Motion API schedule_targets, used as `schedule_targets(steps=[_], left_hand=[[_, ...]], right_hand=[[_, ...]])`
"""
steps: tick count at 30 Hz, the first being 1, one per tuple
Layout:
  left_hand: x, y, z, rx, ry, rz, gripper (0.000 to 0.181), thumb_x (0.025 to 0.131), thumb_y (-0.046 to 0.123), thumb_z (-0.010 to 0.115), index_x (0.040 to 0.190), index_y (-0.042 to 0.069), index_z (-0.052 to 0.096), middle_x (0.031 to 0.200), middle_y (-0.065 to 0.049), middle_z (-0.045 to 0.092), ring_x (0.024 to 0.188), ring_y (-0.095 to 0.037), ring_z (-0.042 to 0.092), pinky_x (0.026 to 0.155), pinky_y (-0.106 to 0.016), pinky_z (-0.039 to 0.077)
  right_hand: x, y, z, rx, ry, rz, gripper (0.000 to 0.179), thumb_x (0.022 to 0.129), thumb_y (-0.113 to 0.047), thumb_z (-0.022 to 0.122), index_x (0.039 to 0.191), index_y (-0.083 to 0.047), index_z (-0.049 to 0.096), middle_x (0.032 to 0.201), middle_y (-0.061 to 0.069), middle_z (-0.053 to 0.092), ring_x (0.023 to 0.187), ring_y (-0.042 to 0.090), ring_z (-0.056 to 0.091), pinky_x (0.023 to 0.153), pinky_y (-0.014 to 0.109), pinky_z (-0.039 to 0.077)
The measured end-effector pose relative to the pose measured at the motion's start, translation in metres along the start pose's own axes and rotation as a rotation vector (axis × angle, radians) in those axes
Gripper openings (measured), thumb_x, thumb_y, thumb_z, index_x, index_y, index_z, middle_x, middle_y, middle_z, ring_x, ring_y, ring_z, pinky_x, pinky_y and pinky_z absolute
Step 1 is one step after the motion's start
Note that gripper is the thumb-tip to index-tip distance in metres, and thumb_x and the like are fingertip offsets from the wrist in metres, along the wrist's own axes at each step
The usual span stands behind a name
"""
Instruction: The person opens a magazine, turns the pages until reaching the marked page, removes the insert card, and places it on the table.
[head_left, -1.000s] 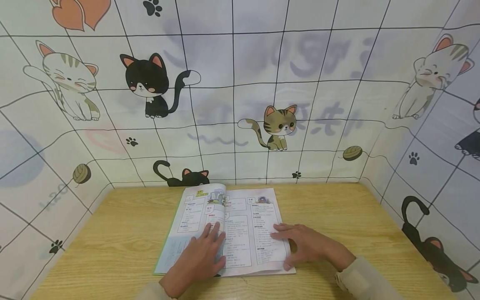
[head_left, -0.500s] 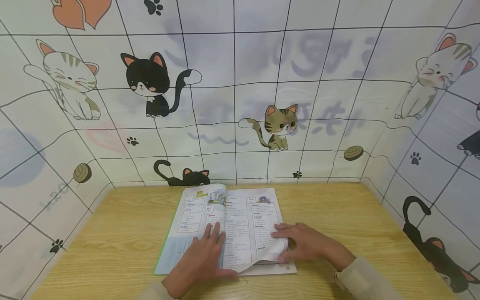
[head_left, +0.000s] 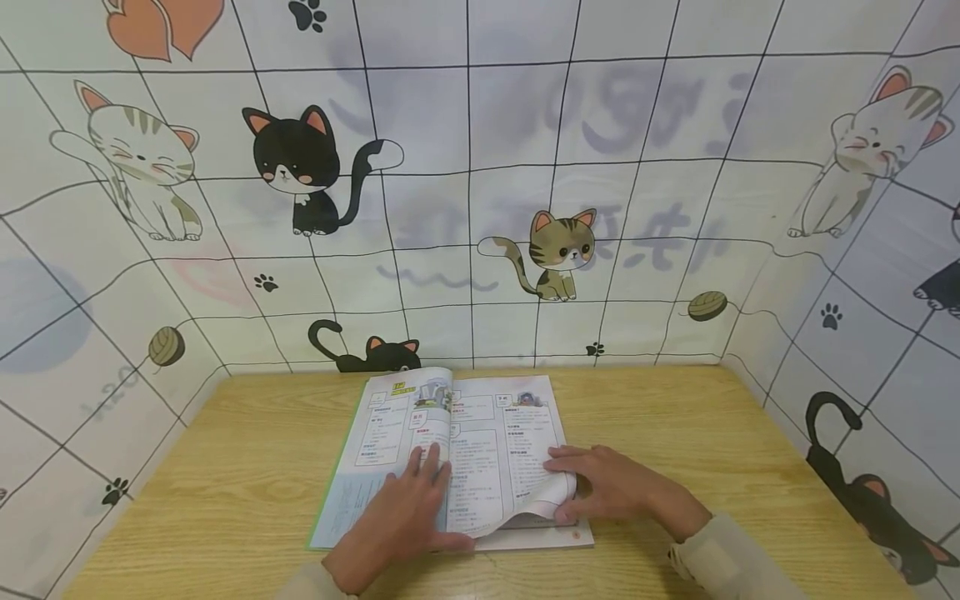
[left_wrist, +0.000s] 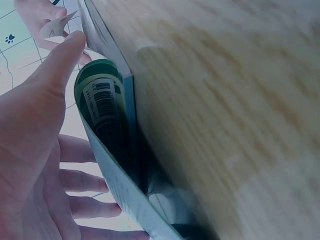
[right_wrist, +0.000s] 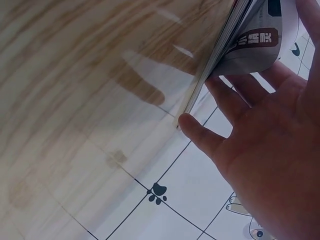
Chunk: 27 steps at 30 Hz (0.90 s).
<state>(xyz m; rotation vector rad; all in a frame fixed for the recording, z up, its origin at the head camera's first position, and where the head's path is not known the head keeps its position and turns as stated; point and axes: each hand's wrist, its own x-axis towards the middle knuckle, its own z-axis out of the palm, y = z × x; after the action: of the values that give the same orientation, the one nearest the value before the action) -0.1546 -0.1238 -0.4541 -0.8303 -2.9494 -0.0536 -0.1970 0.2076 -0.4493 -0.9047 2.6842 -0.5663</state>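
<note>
**My right hand holds a page, my left hand rests on the book**

In my right hand, the page is bent up at the near right corner of the book, pinched between thumb and fingers. My left hand grips nothing; its fingers are stretched upon the left side of the book, and its thumb reaches along the near edge. The book lies spread on the wooden table, between my two pale sleeves. Under the left side of the book, a barcode shows on the curved green cover. Behind the book there is a white wall with black lines; a black cat is pictured just behind the book's far left part, and a striped cat higher, more to the right.
</note>
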Motion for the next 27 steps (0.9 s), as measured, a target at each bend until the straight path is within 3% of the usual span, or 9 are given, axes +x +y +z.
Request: schedule_targets(steps=[8, 15, 22, 27], left_hand=[[0.0, -0.004, -0.005, 0.033, 0.031, 0.01, 0.092, 0.076, 0.078, 0.061, 0.133, 0.005, 0.061, 0.142, -0.022, 0.051, 0.126, -0.041, 0.052, 0.074, -0.055, 0.055], [0.001, -0.006, -0.008, 0.09, 0.092, 0.051, 0.083, 0.078, 0.075, 0.062, 0.134, 0.015, 0.06, 0.134, -0.014, 0.057, 0.122, -0.034, 0.056, 0.078, -0.052, 0.053], [0.003, -0.007, -0.009, 0.061, 0.178, 0.197, 0.085, 0.083, 0.062, 0.068, 0.153, 0.024, 0.039, 0.152, -0.011, 0.044, 0.135, -0.029, 0.046, 0.101, -0.052, 0.044], [0.003, -0.005, -0.009, 0.07, 0.264, 0.334, 0.09, 0.082, 0.054, 0.074, 0.157, 0.03, 0.03, 0.161, -0.008, 0.03, 0.144, -0.026, 0.035, 0.107, -0.052, 0.04]], right_hand=[[-0.005, -0.003, -0.005, -0.015, 0.03, -0.018, 0.08, 0.085, -0.07, 0.06, 0.141, -0.013, 0.057, 0.148, 0.012, 0.05, 0.135, 0.036, 0.045, 0.109, 0.059, 0.033], [-0.01, -0.007, -0.012, 0.037, 0.076, -0.007, 0.077, 0.092, -0.063, 0.056, 0.148, -0.011, 0.047, 0.15, 0.014, 0.047, 0.136, 0.039, 0.044, 0.108, 0.062, 0.031], [-0.009, -0.007, -0.013, 0.062, 0.119, -0.049, 0.068, 0.098, -0.057, 0.051, 0.148, -0.011, 0.047, 0.149, 0.011, 0.049, 0.134, 0.037, 0.047, 0.107, 0.059, 0.036], [-0.007, -0.006, -0.013, 0.089, 0.122, -0.048, 0.06, 0.103, -0.05, 0.043, 0.147, -0.011, 0.048, 0.148, 0.01, 0.05, 0.135, 0.035, 0.047, 0.108, 0.058, 0.037]])
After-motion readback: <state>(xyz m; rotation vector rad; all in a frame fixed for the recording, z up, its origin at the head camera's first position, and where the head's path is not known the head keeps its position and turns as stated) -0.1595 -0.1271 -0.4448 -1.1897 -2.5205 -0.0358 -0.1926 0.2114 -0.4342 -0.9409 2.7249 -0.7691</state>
